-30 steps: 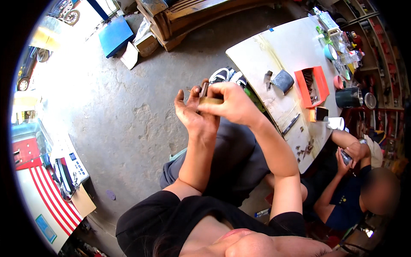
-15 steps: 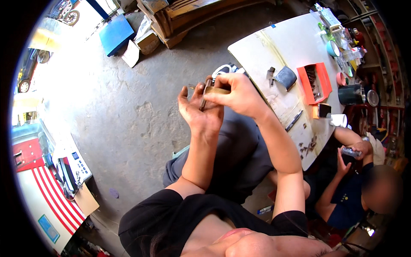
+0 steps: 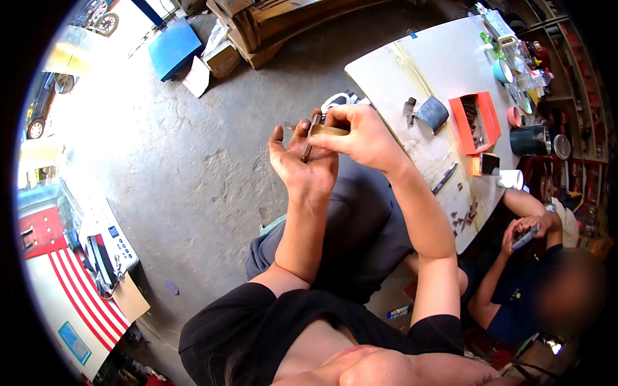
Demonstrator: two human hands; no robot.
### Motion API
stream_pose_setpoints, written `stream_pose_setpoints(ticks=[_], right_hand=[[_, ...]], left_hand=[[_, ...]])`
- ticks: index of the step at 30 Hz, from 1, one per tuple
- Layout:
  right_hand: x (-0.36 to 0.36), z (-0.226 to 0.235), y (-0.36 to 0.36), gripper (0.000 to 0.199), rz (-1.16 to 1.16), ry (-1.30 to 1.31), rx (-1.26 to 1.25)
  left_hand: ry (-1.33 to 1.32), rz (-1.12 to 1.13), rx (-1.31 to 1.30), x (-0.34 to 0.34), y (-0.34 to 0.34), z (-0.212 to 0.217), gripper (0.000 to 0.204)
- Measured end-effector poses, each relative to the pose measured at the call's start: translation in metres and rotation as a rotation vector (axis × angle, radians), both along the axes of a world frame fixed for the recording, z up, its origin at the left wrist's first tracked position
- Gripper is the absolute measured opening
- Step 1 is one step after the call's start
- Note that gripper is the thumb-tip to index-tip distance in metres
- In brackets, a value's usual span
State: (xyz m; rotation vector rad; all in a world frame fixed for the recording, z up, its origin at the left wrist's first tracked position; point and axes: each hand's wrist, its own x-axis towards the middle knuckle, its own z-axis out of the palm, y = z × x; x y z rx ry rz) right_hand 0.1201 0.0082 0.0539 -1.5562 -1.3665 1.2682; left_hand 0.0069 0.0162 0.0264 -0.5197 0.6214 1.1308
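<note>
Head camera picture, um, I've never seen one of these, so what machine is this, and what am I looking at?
There's no machine: these are a person's own bare hands, left hand and right hand. A fisheye camera worn on the head looks down, so straight edges bend. The left palm faces up with a thin dark rod across it; the right fingertips pinch a tan piece close to the rod. Whether they touch is hard to tell. The white table at right holds an orange box, a dark grey block, a black pen-like tool and small brown bits.
</note>
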Motion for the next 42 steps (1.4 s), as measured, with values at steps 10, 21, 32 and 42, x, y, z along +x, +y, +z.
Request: stream_pose_setpoints(ticks=[10,21,32,42], right_hand=[[-0.005,-0.004,-0.003,0.021,0.049,0.001,0.034],[-0.010,-0.004,-0.005,0.024,0.121,-0.135,0.127],[-0.006,0.000,0.001,0.023,0.049,-0.018,0.041],[0.002,-0.005,0.004,0.023,0.017,-0.004,0.042]], left_hand=[[-0.034,0.020,0.114,-0.002,-0.003,-0.011,0.042],[-0.031,0.006,0.158,-0.005,-0.001,-0.018,0.042],[-0.050,0.027,0.062,-0.004,0.001,-0.008,0.039],[-0.038,0.009,-0.006,-0.001,0.002,-0.006,0.041]])
